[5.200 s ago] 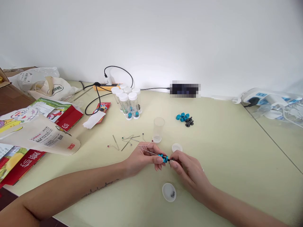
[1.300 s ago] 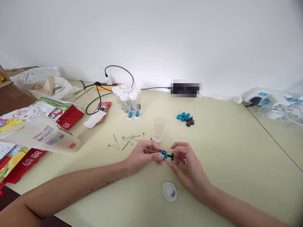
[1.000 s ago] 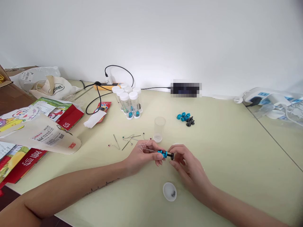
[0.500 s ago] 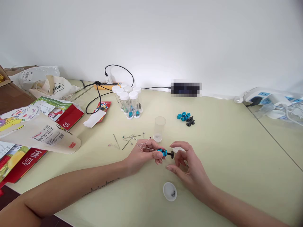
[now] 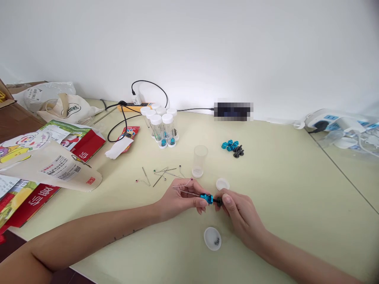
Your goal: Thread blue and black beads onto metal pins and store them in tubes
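Observation:
My left hand (image 5: 180, 199) pinches a bent wire pin (image 5: 182, 187) that carries a blue bead (image 5: 206, 198) near its tip. My right hand (image 5: 240, 217) is closed, thumb and fingers pinching a small black bead (image 5: 218, 201) at the wire's end, right beside the blue one. Just in front of both hands lies a white cap (image 5: 212, 238) with a few tiny dark pieces in it. An open clear vial (image 5: 199, 161) stands behind the hands, and its white lid (image 5: 222, 184) lies on the table next to it.
Loose wire pins (image 5: 161, 174) lie left of the vial. Several capped vials (image 5: 162, 127) stand further back. A heap of blue and black beads (image 5: 232, 147) sits at right. Printed packets (image 5: 50, 157) fill the left side; cables and a power strip (image 5: 331, 123) run along the wall.
My right hand was open beside the wire half a second ago; it has closed on the black bead and pushed it against the blue one. Both hands dropped slightly toward me.

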Available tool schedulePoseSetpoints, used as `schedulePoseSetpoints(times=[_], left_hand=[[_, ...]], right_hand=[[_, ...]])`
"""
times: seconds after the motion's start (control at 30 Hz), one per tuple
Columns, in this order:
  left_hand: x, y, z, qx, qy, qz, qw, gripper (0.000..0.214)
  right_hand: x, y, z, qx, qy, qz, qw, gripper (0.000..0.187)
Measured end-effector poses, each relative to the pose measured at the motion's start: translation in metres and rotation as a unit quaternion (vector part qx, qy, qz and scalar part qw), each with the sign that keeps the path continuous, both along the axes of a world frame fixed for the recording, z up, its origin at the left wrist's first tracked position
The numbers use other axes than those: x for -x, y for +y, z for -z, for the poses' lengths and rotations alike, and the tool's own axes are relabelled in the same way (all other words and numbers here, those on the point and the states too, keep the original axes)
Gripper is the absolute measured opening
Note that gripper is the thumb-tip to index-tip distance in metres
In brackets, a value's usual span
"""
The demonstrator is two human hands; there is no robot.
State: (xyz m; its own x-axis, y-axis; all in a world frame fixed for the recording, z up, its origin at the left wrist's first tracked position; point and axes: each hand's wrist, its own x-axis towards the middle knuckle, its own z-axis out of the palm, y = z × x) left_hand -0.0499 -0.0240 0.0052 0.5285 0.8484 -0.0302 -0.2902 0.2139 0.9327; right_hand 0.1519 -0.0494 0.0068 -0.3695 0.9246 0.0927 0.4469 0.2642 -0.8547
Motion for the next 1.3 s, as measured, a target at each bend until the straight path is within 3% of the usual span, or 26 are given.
schedulePoseSetpoints(times=[0.17,0.4,0.57,1.3], left_hand=[[-0.0002,0.0007,-0.0002,-0.01,-0.006,-0.026,1.0,0.015],[0.0002,0.0005,-0.0009,-0.008,-0.012,-0.016,1.0,0.015],[0.0006,0.0025,0.0,-0.005,-0.014,-0.043,0.999,0.015],[0.0005,0.0026,-0.0013,0.0,-0.003,-0.048,0.999,0.017]], right_hand=[[-0.0035,-0.0044,0.0006,-0.019,0.033,0.015,0.999,0.027],[-0.0045,-0.0036,0.0011,-0.013,0.03,-0.026,0.999,0.039],[-0.005,-0.0035,0.0028,-0.031,0.054,-0.013,0.998,0.035],[-0.0059,-0.0035,0.0046,-0.045,0.014,-0.025,0.999,0.041]])
